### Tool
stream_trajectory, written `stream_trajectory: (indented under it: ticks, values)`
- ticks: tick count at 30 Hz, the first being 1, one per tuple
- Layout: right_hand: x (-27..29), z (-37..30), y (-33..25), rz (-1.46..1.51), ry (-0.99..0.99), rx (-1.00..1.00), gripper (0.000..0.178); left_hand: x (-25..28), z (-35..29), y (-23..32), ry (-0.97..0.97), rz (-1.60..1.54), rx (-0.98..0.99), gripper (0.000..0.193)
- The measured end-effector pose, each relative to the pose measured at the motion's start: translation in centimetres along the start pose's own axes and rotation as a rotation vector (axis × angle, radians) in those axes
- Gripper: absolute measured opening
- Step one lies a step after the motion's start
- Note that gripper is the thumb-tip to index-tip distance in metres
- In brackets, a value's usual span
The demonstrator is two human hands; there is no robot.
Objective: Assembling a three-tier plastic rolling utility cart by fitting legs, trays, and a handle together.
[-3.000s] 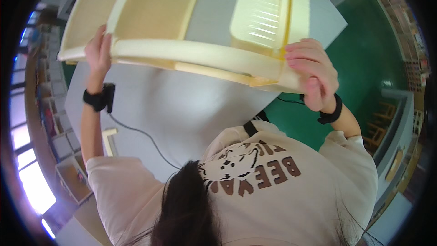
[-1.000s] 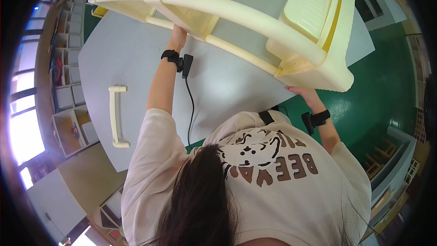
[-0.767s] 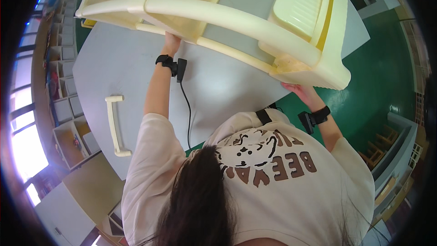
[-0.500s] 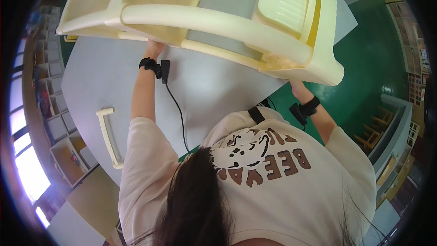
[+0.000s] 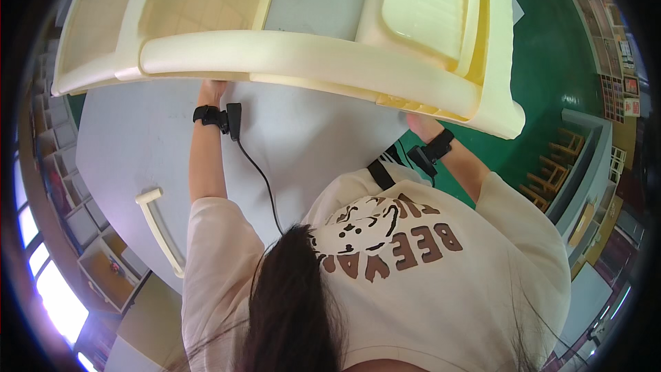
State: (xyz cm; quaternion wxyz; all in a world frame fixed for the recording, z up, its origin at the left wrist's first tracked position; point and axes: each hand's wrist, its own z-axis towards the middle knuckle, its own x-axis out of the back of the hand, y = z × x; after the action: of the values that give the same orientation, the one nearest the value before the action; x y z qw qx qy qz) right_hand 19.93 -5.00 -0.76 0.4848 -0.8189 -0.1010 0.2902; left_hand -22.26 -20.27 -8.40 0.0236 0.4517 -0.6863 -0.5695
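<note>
Cream plastic, apparently hollow and moulded, is seen in the rack [image 5: 296, 53], which lies across the far part of the grey table [image 5: 310, 120], its right end projecting past the surface's right edge above the green floor [image 5: 551, 72]. Whether it is propped or lifted cannot be told. Under its near rail [image 5: 206, 55] the left hand [image 5: 214, 88] is placed; the right hand [image 5: 423, 125] is set beneath the right end. Fingers of both are hidden, so their grip cannot be told. It should prove light for its bulk, stiff and rather slick, best grasped by the thick rails rather than the thinner tray [image 5: 427, 14]. Toward the near edge, bare surface is crossed by a black cable [image 5: 264, 179]; near the left edge, a loose bar [image 5: 161, 233] is left lying.
</note>
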Motion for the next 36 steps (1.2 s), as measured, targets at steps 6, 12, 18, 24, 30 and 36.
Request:
stream_trajectory:
  ticks: [6,12,18,24,30,36]
  values:
    - [-0.2,-0.5,0.0,0.07,0.009,0.029,0.036,-0.8,-0.3,0.4,0.101,-0.017,0.055,0.043]
    - [-0.2,-0.5,0.0,0.121,0.002,0.047,0.036,-0.4,-0.7,-0.4,0.115,-0.027,0.034,0.043]
    - [0.0,-0.7,-0.1,0.172,-0.007,0.061,0.036,-0.1,-1.3,-0.6,0.092,-0.02,0.017,0.043]
    - [0.7,-1.4,-0.7,0.145,0.019,0.054,0.035,-0.8,-2.1,-1.1,0.067,-0.011,0.022,0.043]
    - [0.7,-1.0,-0.6,0.114,0.03,0.051,0.034,-0.8,-2.3,-1.0,0.027,0.0,-0.013,0.043]
    - [0.2,0.1,-1.1,0.01,0.026,0.064,0.033,0.2,0.1,-1.4,-0.105,-0.045,-0.166,0.043]
